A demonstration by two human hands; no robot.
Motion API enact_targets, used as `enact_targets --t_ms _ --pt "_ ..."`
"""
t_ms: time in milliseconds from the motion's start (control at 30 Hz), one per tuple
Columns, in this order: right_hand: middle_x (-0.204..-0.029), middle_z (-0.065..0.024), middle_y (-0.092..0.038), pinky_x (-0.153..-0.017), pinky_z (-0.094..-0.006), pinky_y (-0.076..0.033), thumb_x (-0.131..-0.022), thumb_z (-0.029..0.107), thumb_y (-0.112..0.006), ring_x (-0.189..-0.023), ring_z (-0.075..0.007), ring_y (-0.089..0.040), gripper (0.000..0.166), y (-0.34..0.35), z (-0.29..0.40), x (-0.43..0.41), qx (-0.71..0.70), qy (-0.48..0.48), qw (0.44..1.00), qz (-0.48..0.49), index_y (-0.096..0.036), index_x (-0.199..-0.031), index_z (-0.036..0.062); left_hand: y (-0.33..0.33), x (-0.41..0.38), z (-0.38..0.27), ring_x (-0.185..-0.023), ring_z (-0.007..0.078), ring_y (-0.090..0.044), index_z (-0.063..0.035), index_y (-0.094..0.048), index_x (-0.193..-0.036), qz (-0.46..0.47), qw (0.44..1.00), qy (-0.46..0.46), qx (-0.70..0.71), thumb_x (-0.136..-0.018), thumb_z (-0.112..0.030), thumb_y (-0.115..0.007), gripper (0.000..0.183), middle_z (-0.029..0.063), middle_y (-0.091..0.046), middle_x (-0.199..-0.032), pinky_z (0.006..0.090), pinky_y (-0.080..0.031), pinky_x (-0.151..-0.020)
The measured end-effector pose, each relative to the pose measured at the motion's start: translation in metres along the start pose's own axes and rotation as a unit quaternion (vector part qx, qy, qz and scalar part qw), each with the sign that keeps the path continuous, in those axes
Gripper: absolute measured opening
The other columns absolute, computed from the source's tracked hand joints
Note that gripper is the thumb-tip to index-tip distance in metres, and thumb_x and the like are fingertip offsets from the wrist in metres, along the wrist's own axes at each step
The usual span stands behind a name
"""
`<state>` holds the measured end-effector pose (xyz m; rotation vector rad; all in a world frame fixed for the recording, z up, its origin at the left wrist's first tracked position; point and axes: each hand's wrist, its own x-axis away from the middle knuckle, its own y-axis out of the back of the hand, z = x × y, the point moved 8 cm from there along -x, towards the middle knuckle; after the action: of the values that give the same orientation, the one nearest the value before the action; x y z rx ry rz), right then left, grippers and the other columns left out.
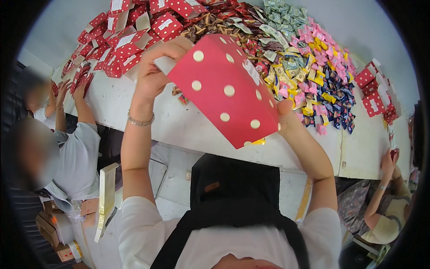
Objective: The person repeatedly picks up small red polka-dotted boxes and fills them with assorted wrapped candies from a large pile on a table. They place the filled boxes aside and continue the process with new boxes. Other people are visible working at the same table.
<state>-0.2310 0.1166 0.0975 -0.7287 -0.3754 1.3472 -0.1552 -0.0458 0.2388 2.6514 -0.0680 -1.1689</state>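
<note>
A red cardboard box with cream polka dots [215, 101] is held up in front of me, tilted, above the table's front edge. My left hand [159, 64] grips its far left end, beside a white flap. At the right end, my right hand [285, 114] holds the box by its edge, most of the fingers hidden behind it. A white label is on the face turned to the right. What is inside the box cannot be seen. Behind it lies a heap of wrapped sweets, with pink packets [320, 60], dark blue packets [339, 97] and pale green packets [285, 16].
Several more dotted boxes [126, 42] are piled at the back left of the white table [188, 124]. A smaller stack of boxes [373, 101] stands at the right. People work at the left [74, 158] and right [386, 201]. Cardboard cartons [50, 225] sit low at the left.
</note>
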Motion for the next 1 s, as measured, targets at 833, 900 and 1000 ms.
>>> enact_targets --t_ms 833,900,1000 --pt "-0.107 -0.0169 -0.059 -0.082 -0.0441 -0.048 -0.078 0.005 -0.053 -0.098 -0.0342 -0.057 0.034 0.199 0.184 -0.374 0.946 0.112 0.298 -0.058 -0.052 -0.112 0.0042 0.072 0.105 0.176 -0.107 0.0257 -0.055 -0.0003 -0.037 -0.126 -0.335 0.909 0.184 0.168 -0.094 -0.037 -0.035 0.048 0.0148 -0.055 -0.117 0.0377 -0.045 -0.092" --pt "-0.110 -0.0162 -0.058 -0.084 -0.0439 -0.048 -0.079 0.006 -0.055 -0.101 -0.0338 -0.057 0.034 0.235 0.183 -0.412 0.939 0.064 0.321 -0.102 -0.051 -0.113 0.0044 0.081 0.122 0.181 -0.104 0.0281 -0.056 -0.0020 -0.032 -0.130 -0.340 0.924 0.173 0.037 -0.093 -0.031 -0.043 0.048 0.0183 -0.056 -0.115 0.0393 -0.046 -0.089" --pt "-0.111 -0.0132 -0.059 -0.083 -0.0417 -0.046 -0.079 0.022 -0.064 -0.105 -0.0339 -0.055 0.038 0.265 0.167 -0.435 0.957 0.049 0.265 -0.106 -0.055 -0.114 0.0110 0.084 0.136 0.176 -0.100 0.0313 -0.058 -0.0047 -0.024 -0.135 -0.322 0.921 0.155 -0.157 -0.090 -0.023 -0.054 0.058 0.0233 -0.056 -0.112 0.0416 -0.049 -0.085"
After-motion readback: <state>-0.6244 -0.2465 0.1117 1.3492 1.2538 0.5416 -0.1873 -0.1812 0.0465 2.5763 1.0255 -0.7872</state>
